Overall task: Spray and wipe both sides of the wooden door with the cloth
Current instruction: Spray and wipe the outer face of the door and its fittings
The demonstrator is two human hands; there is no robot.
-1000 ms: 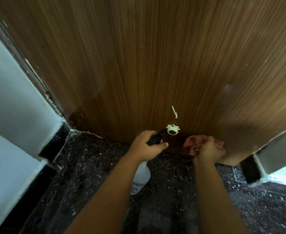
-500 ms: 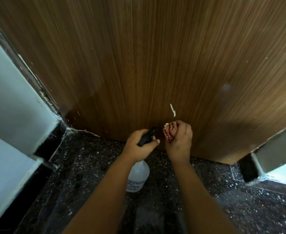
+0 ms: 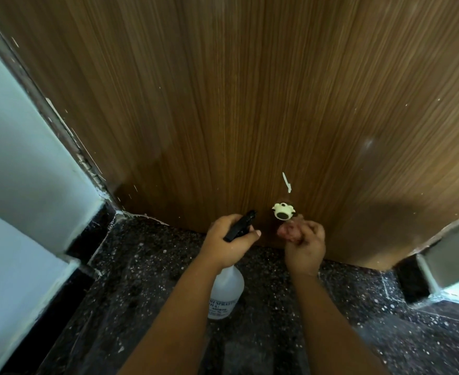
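The wooden door (image 3: 250, 104) fills the upper view, brown with a vertical grain and a white paint streak (image 3: 286, 182) low down. My left hand (image 3: 227, 243) grips the black trigger head of a clear spray bottle (image 3: 225, 290), whose body hangs down below my fist. My right hand (image 3: 305, 246) holds a bunched red checked cloth (image 3: 288, 230) against the door's bottom part. The cloth sits just under a cream door stopper (image 3: 283, 211) fixed to the door.
Dark speckled stone floor (image 3: 141, 280) lies under both arms. A pale wall (image 3: 20, 163) and the hinge-side frame (image 3: 60, 125) stand at the left. At the right, the door's free edge meets another frame piece (image 3: 450, 255) and a lighter floor beyond.
My right hand with the cloth moved left from the door's lower right, covered the stopper, then dropped just below it. My left hand with the bottle stayed about where it was.
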